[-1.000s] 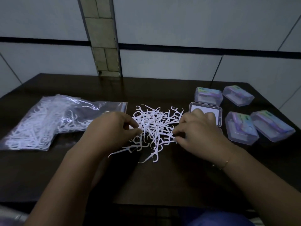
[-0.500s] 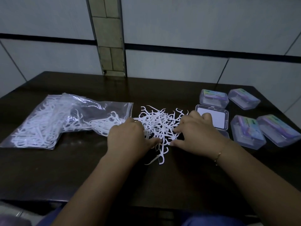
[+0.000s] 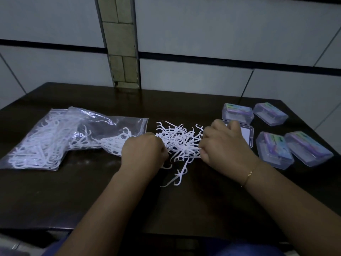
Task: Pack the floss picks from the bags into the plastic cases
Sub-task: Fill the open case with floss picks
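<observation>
A loose pile of white floss picks (image 3: 179, 139) lies in the middle of the dark table (image 3: 92, 196). My left hand (image 3: 143, 151) sits at the pile's left edge with its fingers curled into the picks. My right hand (image 3: 224, 145) is at the pile's right edge, fingers curled and pinching picks. Clear bags of floss picks (image 3: 60, 137) lie at the left. An open plastic case (image 3: 247, 133) lies just behind my right hand, partly hidden by it.
Several closed plastic cases with coloured labels stand at the right: one at the back (image 3: 237, 113), another beside it (image 3: 270, 113), two nearer (image 3: 274, 149) (image 3: 308, 147). A tiled wall rises behind the table. A few stray picks (image 3: 177, 179) lie toward the front edge.
Both hands have closed in on the pile from either side. My left hand slid right from the bag's mouth into the picks; the fingers of both hands have curled tighter.
</observation>
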